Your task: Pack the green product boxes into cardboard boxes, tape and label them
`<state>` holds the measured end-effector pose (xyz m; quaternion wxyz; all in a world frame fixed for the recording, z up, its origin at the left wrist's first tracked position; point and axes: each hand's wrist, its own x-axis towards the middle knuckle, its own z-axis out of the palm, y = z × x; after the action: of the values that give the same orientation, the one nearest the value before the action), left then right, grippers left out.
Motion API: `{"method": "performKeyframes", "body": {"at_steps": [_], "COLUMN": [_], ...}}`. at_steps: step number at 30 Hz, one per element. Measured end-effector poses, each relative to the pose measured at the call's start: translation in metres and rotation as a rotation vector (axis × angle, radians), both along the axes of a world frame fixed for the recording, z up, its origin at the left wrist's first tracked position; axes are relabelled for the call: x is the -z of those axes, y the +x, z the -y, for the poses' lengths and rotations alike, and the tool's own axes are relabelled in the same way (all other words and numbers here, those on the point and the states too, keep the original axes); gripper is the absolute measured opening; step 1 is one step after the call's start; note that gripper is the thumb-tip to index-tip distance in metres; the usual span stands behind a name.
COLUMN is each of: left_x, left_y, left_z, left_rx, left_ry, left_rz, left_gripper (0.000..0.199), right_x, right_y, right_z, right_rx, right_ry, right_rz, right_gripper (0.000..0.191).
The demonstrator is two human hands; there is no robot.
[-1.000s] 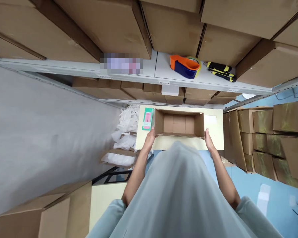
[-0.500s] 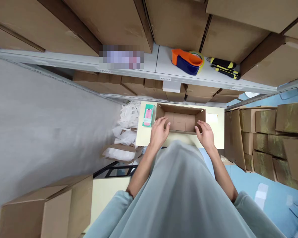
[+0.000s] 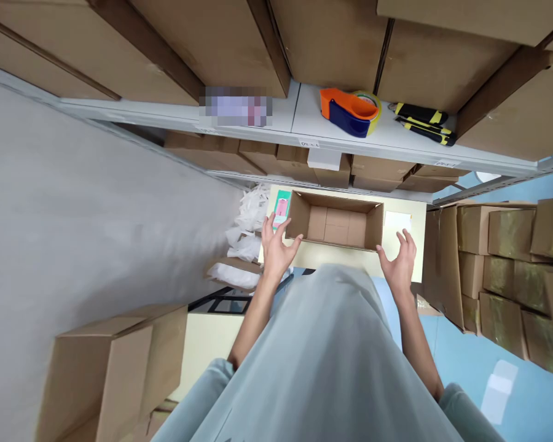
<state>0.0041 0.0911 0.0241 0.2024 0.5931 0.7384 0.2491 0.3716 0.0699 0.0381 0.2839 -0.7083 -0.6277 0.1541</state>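
An open cardboard box (image 3: pixel 336 224) sits on the pale yellow tabletop (image 3: pixel 341 256), its bottom bare inside. Beside the box's left end is my left hand (image 3: pixel 276 245), fingers spread, with nothing in it. Its thumb is close to the box's near left corner. A green and pink package (image 3: pixel 281 207) lies left of the box, partly behind those fingers. At the near right corner my right hand (image 3: pixel 399 261) is spread open and holds nothing. A small white card or paper (image 3: pixel 397 220) lies to the right of the box, beyond that hand.
Above the table a grey shelf (image 3: pixel 286 116) carries large cartons, an orange and blue tape dispenser (image 3: pixel 350 113) and black-yellow utility knives (image 3: pixel 426 123). Taped cartons (image 3: pixel 502 264) are stacked at right. White wrapping (image 3: pixel 251 212) lies at left; an open carton (image 3: pixel 120 368) stands lower left.
Both hands have moved apart, away from the box's rim out to its two ends, and their fingers have spread. The view has shifted slightly.
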Motion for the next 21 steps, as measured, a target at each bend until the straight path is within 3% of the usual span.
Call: {"method": "performKeyframes", "body": {"at_steps": [4, 7, 10, 14, 18, 21], "left_x": [0.004, 0.008, 0.010, 0.002, -0.017, -0.033], "left_y": [0.002, 0.009, 0.020, 0.030, 0.021, -0.008], "left_z": [0.004, 0.011, 0.019, 0.034, 0.073, 0.129], "left_rx": [-0.113, -0.141, -0.142, -0.134, -0.151, -0.216], "left_ry": [-0.062, -0.095, -0.114, -0.090, -0.004, 0.045], "left_rz": [0.114, 0.133, 0.097, 0.091, 0.112, 0.099], "left_gripper": [0.044, 0.049, 0.055, 0.059, 0.056, 0.055], "right_x": [0.007, 0.007, 0.000, -0.015, -0.033, -0.047], "right_y": [0.004, 0.004, 0.003, 0.005, -0.009, -0.041], "right_z": [0.002, -0.004, -0.006, 0.013, 0.053, 0.082], "right_rx": [0.049, 0.035, 0.023, 0.002, 0.026, -0.041], "right_ry": [-0.129, -0.278, -0.393, -0.373, -0.374, -0.360], "right_rz": [-0.162, -0.228, -0.190, -0.115, -0.195, -0.177], "right_gripper": [0.051, 0.050, 0.051, 0.056, 0.059, 0.065]}}
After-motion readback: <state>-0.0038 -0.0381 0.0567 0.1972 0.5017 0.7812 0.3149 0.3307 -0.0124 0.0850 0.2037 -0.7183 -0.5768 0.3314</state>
